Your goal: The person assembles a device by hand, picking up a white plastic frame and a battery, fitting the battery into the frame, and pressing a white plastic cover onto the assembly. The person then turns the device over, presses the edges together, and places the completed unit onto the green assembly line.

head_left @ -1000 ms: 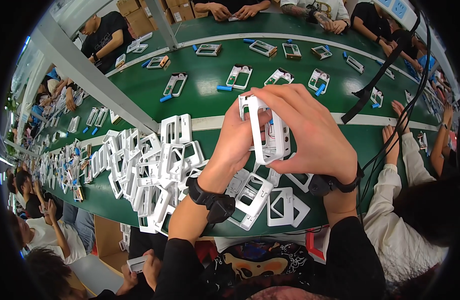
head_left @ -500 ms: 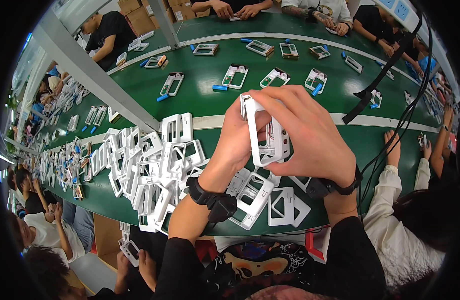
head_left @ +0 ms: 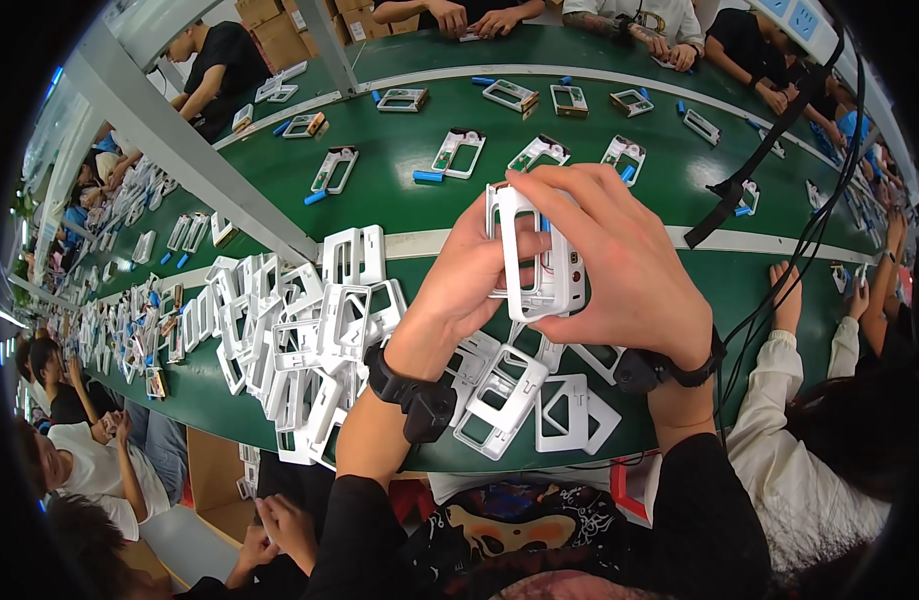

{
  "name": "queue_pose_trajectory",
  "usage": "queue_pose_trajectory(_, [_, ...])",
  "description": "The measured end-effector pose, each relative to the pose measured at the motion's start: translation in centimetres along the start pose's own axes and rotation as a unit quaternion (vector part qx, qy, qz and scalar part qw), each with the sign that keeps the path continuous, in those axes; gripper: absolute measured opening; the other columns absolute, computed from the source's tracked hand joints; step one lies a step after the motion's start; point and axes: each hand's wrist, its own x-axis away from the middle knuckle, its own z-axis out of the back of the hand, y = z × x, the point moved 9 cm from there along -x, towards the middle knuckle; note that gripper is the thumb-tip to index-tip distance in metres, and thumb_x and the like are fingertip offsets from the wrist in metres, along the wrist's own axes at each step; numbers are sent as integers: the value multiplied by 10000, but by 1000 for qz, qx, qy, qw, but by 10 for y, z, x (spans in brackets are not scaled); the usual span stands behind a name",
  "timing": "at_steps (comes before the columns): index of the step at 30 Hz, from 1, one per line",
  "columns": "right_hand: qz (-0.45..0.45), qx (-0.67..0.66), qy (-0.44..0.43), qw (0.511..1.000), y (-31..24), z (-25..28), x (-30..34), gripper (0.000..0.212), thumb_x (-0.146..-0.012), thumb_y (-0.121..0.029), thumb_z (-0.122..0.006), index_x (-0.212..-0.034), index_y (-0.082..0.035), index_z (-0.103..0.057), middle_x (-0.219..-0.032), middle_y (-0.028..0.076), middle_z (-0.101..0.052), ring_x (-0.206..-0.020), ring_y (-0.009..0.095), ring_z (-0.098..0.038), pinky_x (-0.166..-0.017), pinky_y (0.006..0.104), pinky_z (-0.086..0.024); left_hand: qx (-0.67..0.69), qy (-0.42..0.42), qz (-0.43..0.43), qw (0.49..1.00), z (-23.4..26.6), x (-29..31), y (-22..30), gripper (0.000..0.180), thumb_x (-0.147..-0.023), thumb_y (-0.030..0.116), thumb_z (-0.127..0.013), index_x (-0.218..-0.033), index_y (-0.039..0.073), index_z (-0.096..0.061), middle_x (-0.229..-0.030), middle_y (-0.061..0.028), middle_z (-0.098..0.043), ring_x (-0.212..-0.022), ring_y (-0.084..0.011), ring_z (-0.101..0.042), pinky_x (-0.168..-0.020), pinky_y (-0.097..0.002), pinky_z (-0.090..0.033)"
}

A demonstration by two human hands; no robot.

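Between my two hands, above the green table, a white plastic housing (head_left: 551, 303) with a long rectangular opening is held tilted. A bit of blue and a red wire show inside it, and small dark holes dot its right side wall. The fingers of my left hand (head_left: 457, 275) close on its left side, some reaching behind and into the opening. My right hand (head_left: 629, 260) wraps over the top and right side, its thumb at the lower end. Below my hands lie loose white frames (head_left: 504, 385). Fingertips behind the housing are partly hidden.
A heap of white frames (head_left: 341, 325) covers the table to the left. Beyond a pale rail, a green belt (head_left: 389, 215) carries several housings with blue cylinders (head_left: 429, 176). A grey post (head_left: 194, 150) slants at left; black cables (head_left: 804, 215) hang at right. Co-workers sit around.
The housing has risen slightly and turned more upright in my hands. Units on the belt have shifted left. A co-worker at lower left no longer shows a white frame in the hands.
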Motion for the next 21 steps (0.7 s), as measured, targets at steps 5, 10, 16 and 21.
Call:
queue_pose_trajectory(5, [-5, -8, 4, 1000, 3, 2, 1, 922, -490, -170, -787, -1358, -88, -485, -1257, 89, -539, -1113, 313, -513, -899, 395, -472, -4, -4, 11, 1000, 3, -3, -5, 511, -834, -17, -630, -1302, 48, -436, -1080, -81, -581, -965, -200, -658, -743, -319, -600])
queue_pose_trajectory(10, [-8, -15, 7, 1000, 5, 3, 2, 907, -495, -170, -789, -1348, -80, -493, -1253, 103, -542, -1105, 325, -534, -893, 391, -476, 1, -30, 8, 1000, -3, 1, -1, 635, -796, -62, -616, -1371, 58, -373, -1127, -108, -573, -983, -218, -654, -766, -324, -597])
queue_pose_trajectory(16, [-7, -69, -23, 997, 9, -1, 0, 901, -497, -181, -797, -1340, -74, -498, -1249, 118, -545, -1068, 343, -573, -891, 382, -478, -16, -58, 24, 998, 0, -2, -8, 721, -754, -103, -607, -1401, 58, -333, -1143, -120, -570, -1014, -239, -645, -803, -362, -593])
queue_pose_trajectory(21, [-31, -66, -39, 997, 16, -3, 2, 912, -488, -187, -804, -1341, -84, -499, -1241, 119, -552, -1064, 338, -580, -888, 379, -478, -9, -47, 18, 999, -5, 0, -4, 765, -731, -108, -639, -1408, 68, -330, -1131, -119, -569, -1024, -238, -636, -834, -378, -584])
